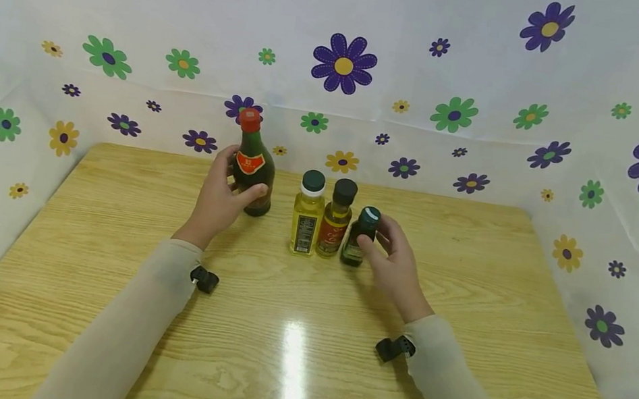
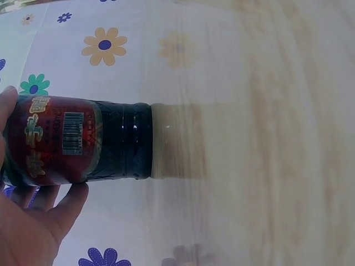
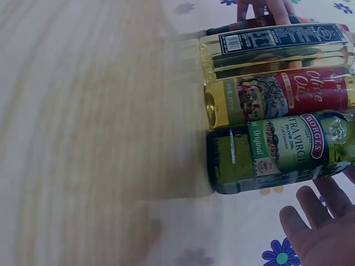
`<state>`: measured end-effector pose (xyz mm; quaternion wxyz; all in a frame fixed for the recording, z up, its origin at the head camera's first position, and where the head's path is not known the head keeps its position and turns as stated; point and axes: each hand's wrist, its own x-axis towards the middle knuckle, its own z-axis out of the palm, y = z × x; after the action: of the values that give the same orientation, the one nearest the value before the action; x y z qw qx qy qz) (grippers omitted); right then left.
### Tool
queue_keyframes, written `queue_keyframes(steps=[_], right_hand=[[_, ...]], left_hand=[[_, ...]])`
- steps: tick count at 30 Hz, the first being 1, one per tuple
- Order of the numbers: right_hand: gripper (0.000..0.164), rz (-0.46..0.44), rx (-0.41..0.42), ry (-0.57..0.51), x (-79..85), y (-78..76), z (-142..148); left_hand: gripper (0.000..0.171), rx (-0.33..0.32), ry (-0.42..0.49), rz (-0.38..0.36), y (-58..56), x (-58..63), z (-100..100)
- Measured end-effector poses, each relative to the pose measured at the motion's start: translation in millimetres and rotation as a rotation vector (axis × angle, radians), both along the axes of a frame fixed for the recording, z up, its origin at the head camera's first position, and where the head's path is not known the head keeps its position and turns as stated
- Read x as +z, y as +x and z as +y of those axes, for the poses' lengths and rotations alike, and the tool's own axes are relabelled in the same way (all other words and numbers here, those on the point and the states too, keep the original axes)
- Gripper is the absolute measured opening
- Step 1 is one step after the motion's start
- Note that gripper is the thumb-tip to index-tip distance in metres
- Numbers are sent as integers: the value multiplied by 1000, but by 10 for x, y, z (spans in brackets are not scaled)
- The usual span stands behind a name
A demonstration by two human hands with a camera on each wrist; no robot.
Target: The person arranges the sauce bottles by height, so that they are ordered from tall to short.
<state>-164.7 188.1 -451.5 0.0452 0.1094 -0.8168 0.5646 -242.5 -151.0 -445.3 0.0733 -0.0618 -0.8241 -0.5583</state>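
Observation:
On the left, my left hand [image 1: 222, 196] grips a tall dark glass bottle [image 1: 253, 176] with a red cap, thumb in front and fingers behind. A red label with a barcode shows on this bottle [image 2: 61, 138] in the left wrist view, its base close over its reflection in the tabletop. My right hand [image 1: 396, 261] is at the small dark green olive oil bottle [image 1: 353, 248], thumb overlapping its front. Several spread fingers [image 3: 310, 208] lie right at that bottle's edge; the thumb is hidden in the right wrist view.
Left of the green bottle stand a red-labelled olive oil bottle [image 1: 332, 232] with a black cap and a clear bottle of yellow oil [image 1: 307, 221], close side by side. The wooden table [image 1: 249, 353] ends at a flower-patterned cloth [image 1: 405, 27] behind and at both sides.

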Motion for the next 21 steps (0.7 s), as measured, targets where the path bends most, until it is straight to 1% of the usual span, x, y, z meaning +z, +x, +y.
queue_keyframes(steps=[3, 6, 10, 13, 21], right_hand=[[49, -10, 2, -18, 36, -22, 5], [44, -21, 10, -25, 68, -36, -4], [37, -31, 8, -1, 92, -40, -7], [36, -43, 5, 11, 102, -35, -2], [38, -53, 19, -12, 77, -53, -11]], left_hand=[[85, -1, 1, -2, -3, -13, -7], [85, -10, 6, 1, 1, -18, -9], [85, -24, 16, 4, 6, -20, -6], [84, -26, 23, 7, 3, -26, -7], [85, -27, 18, 5, 13, -2, -14]])
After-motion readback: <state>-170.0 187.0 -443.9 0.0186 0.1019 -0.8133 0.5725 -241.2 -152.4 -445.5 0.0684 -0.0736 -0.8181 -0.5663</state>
